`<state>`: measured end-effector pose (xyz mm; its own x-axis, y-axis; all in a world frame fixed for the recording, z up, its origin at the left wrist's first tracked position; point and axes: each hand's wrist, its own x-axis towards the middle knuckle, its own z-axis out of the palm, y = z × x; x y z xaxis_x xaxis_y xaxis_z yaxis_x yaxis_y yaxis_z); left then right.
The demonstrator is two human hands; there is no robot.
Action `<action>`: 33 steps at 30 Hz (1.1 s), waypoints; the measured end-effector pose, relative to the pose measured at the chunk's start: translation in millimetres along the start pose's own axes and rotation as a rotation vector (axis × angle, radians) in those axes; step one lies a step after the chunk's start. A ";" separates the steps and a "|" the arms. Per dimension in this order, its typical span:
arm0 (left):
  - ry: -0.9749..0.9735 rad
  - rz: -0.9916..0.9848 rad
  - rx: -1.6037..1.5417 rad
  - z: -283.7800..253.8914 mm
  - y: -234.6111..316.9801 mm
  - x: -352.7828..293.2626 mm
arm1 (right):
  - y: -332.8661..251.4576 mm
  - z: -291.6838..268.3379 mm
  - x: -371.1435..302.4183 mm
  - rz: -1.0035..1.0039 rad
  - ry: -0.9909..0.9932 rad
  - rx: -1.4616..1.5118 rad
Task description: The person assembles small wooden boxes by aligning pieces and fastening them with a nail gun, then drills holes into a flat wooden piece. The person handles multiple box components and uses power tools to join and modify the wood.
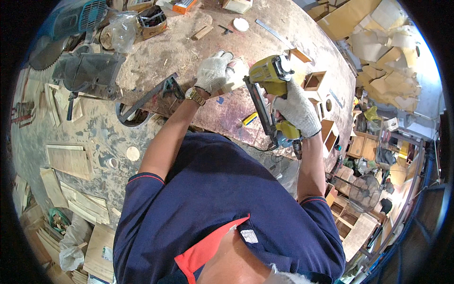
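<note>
My left hand (213,72), in a pale knitted glove, is closed on a small light wooden box (240,71) on the workbench. Part of the box is hidden by the hand and the tool. A yellow and black nail gun (267,72) is gripped in my gloved right hand (301,111), its head just right of the box. Its long black magazine slants down toward me. Below the tool lies a yellow utility knife (249,118). To the right of my right hand stand small wooden boxes (315,80), some with a round hole.
A miter saw (71,61) with a bare toothed blade stands at the far left. Beyond my hands lie a metal ruler (273,33), a white round disc (240,24) and a wood offcut (203,32). Wooden panels (68,161) lie on the floor at left. A fan (364,189) stands at right.
</note>
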<state>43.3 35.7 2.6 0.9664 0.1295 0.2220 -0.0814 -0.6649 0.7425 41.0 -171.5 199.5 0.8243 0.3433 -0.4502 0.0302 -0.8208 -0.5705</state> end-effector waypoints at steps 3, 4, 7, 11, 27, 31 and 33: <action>0.012 0.011 -0.004 1.0 0.2 0.5 | -2.0 5.1 0.2 -0.061 0.020 -0.071; 0.034 0.014 -0.005 0.6 0.4 0.8 | -1.6 5.2 0.5 -0.062 0.024 -0.063; 0.009 0.006 0.005 -0.9 1.9 1.6 | 3.1 6.2 -1.5 -0.051 0.017 -0.062; -0.091 -0.052 0.038 -2.6 3.6 -1.3 | 13.2 25.0 -2.4 -0.141 0.048 -0.182; -0.137 0.109 0.701 10.5 65.1 -19.9 | 187.6 118.0 24.8 0.400 0.478 -0.405; 0.010 0.004 0.530 7.8 51.0 -20.1 | 201.9 144.0 25.5 0.269 0.506 -0.354; 0.048 -0.197 0.202 2.3 35.7 -25.5 | 201.2 147.4 28.0 0.237 0.514 -0.361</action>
<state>16.3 6.9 22.0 0.9458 0.3021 0.1189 0.1618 -0.7561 0.6341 -13.2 -259.8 -29.1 0.9936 -0.0523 -0.0999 -0.0707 -0.9792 -0.1903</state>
